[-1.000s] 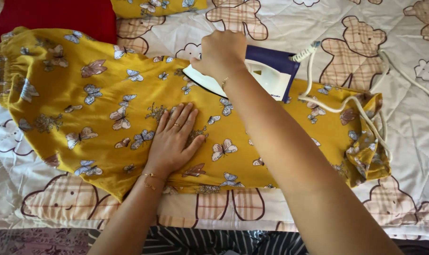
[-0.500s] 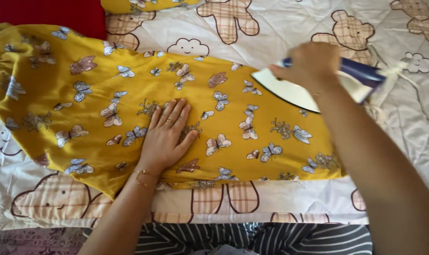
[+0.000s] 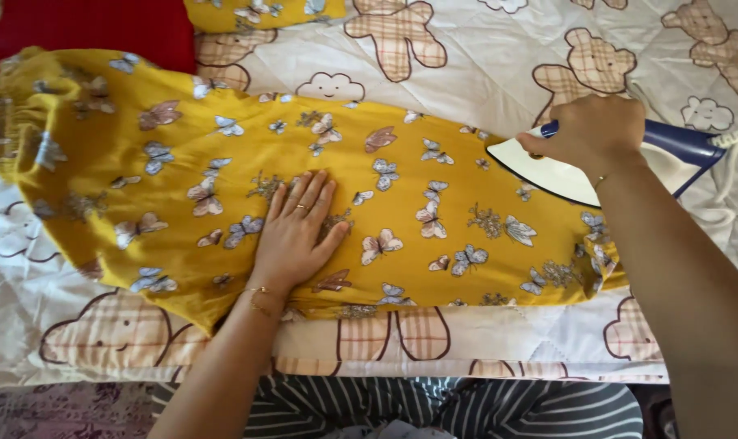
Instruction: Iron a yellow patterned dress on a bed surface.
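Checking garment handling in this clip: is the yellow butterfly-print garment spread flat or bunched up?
Mostly spread flat. The yellow butterfly-print garment lies stretched across the bear-print quilt, the left hand flat on it; only its left end is gathered.

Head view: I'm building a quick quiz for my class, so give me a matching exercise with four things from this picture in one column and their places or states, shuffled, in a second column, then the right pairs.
Things
1. left hand
2. right hand
3. red cloth
4. yellow garment

Places or states
A. top left corner, beyond the garment
B. spread out on the bear-print quilt
C. palm down, flat on the butterfly fabric
D. closed around the blue handle of the iron

Pairs: 1-C, 2-D, 3-A, 4-B
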